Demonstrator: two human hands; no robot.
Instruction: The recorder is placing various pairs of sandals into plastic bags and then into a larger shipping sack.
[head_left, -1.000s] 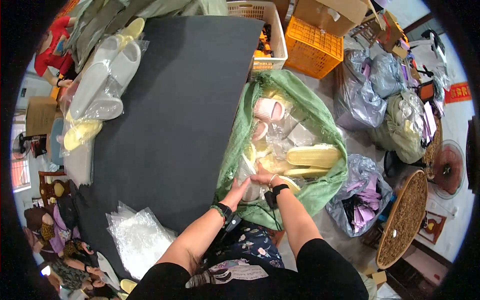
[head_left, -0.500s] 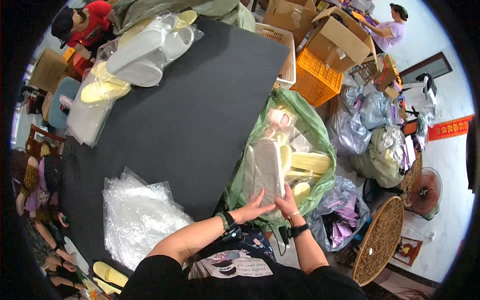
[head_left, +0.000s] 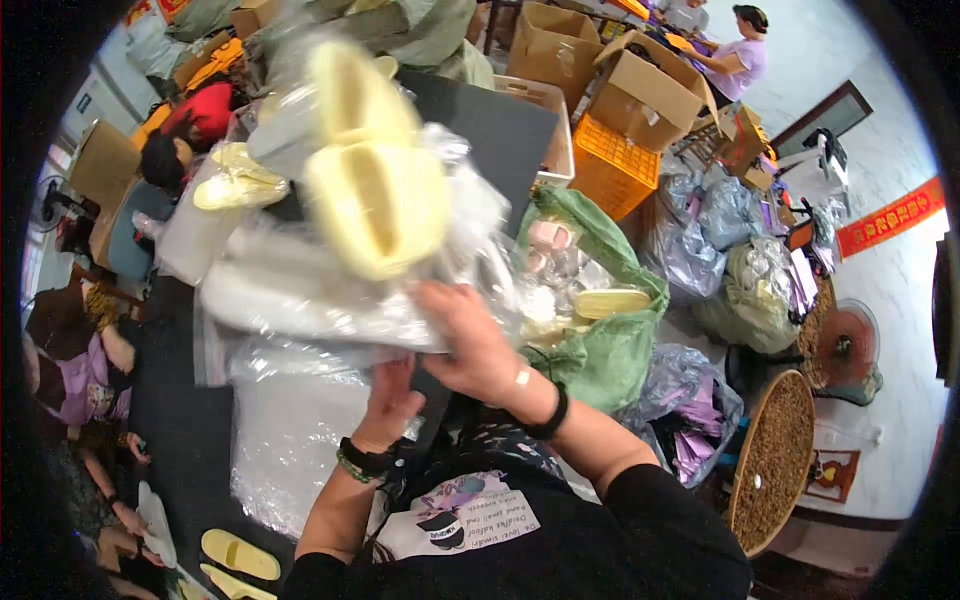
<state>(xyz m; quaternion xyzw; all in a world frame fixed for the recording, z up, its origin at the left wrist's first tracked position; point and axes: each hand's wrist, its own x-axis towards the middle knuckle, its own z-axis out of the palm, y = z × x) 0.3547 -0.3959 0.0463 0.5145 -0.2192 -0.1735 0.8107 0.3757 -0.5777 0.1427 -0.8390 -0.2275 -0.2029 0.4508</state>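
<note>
Half a second ago I had the 2 hands in the green sack (head_left: 605, 365) on a grey slipper; now I see them left of it, over the worktop (head_left: 500, 125). A long pale bundle (head_left: 310, 300) in clear plastic is in front of them, above the stack of clear bags (head_left: 290, 450). The right hand's (head_left: 468, 340) fingers bend at its near end. The left hand (head_left: 388, 408) is just below, fingers raised; I cannot tell whether either hand pinches the plastic.

I count 2 yellow slippers (head_left: 420, 195) at the bundle's far side, motion-blurred and perhaps bagged too. I make out 1 yellow slipper (head_left: 612, 303) in the sack and 2 more slippers (head_left: 240, 555) at the lower left, 1 cut off by the lower edge. The bundle's contents are smeared and its right part is partly hidden by the right hand.
</note>
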